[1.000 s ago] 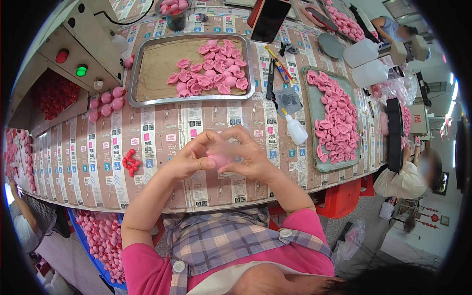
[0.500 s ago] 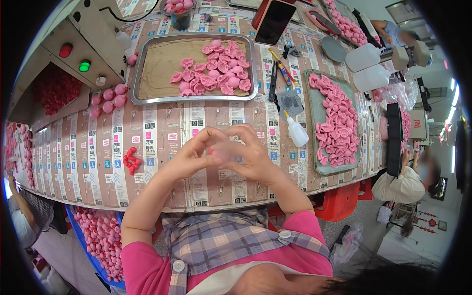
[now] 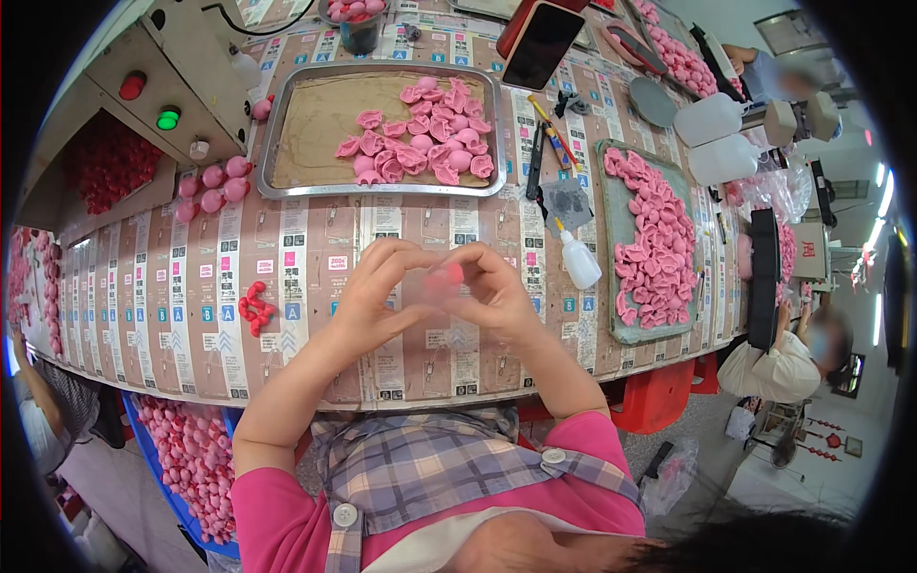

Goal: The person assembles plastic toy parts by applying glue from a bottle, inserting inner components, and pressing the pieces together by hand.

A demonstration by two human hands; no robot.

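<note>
Above the near side of the table, my left hand (image 3: 374,291) and my right hand (image 3: 495,294) face each other with thumbs and fingers curled in. Between their fingertips is a blurred, rounded pink piece with a small red part (image 3: 454,274) beside the right fingers; the blur hides its exact shape. To the left of my hands lies a small cluster of red pieces (image 3: 256,309). Beyond them, a metal tray (image 3: 382,189) holds pink shell-like pieces and balls (image 3: 420,143). A white squeeze bottle (image 3: 580,262) stands right of my right hand.
A green tray (image 3: 616,329) of pink shells is at right, a machine box (image 3: 205,91) with buttons at far left, pink balls (image 3: 212,189) beside it. Cutter and pen-like tools (image 3: 549,143), a phone (image 3: 543,45) stand beyond. A blue crate (image 3: 143,449) of pink balls is below left.
My fingers have shifted around the pink piece, and its red part has gone from beside the left fingers to beside the right ones. The view has shifted slightly.
</note>
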